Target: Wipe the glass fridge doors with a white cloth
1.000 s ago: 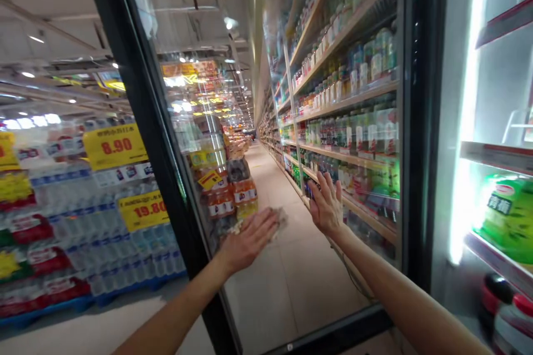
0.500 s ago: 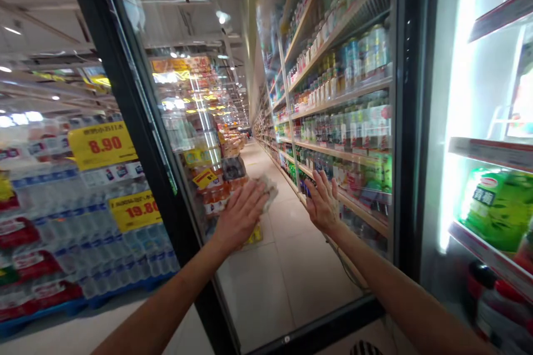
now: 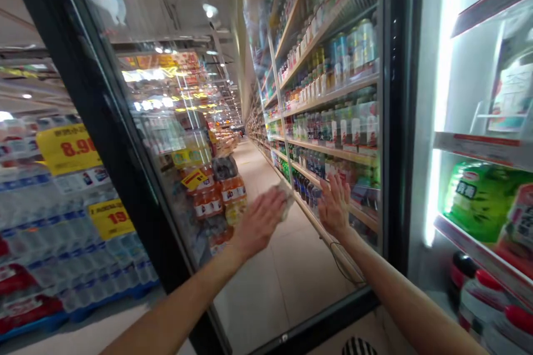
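Note:
My left hand (image 3: pixel 263 219) lies flat with a pale, crumpled cloth (image 3: pixel 286 202) under its fingertips. It presses the cloth against the glass door (image 3: pixel 254 299), which has a dark frame (image 3: pixel 95 116). To its right, my right hand (image 3: pixel 335 208) is open, palm toward the same pane, fingers raised and slightly apart, holding nothing. Whether its palm fully touches the glass I cannot tell. Most of the cloth is hidden beneath my left hand.
A lit cooler with shelves (image 3: pixel 478 147) stands at the right, holding a green package (image 3: pixel 474 199) and red-capped jars (image 3: pixel 485 294). Stacked bottled water (image 3: pixel 79 255) with yellow price signs (image 3: pixel 66 148) is at the left. Drink shelves and an aisle show in the glass.
My left hand has slid right across the glass with the cloth, closer to my right hand. The view has shifted a little, so the door frame and price signs sit further left.

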A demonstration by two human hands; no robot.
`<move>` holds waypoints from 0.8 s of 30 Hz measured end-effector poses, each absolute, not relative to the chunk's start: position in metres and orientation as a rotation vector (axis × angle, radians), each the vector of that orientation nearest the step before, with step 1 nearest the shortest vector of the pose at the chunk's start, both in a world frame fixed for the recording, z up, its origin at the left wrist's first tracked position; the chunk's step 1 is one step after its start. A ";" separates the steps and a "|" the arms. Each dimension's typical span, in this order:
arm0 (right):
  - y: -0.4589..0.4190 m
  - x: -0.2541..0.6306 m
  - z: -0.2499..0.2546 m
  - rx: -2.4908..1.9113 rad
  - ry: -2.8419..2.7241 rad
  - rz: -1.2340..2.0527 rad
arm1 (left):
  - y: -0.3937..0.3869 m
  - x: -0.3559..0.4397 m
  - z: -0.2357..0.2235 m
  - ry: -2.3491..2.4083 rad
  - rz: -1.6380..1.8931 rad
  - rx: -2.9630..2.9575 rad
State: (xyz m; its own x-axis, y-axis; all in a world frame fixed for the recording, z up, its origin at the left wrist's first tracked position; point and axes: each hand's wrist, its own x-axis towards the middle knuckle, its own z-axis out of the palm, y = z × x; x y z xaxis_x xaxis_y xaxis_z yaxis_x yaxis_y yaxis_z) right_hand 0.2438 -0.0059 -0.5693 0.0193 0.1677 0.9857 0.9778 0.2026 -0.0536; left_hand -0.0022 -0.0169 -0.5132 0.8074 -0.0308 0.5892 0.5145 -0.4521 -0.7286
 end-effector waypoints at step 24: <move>-0.021 0.276 -0.590 -1.229 -1.362 -0.878 | 0.000 0.080 -0.471 -0.281 -0.561 -2.031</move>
State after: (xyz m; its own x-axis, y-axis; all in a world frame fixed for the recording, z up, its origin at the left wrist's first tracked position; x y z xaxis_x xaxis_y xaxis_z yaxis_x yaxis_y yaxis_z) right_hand 0.2765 -0.0210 -0.5902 0.0811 0.1992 0.9766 0.9717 0.2022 -0.1219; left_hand 0.0797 0.0002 -0.4711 0.8669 -0.0311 0.4975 0.4174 -0.5004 -0.7586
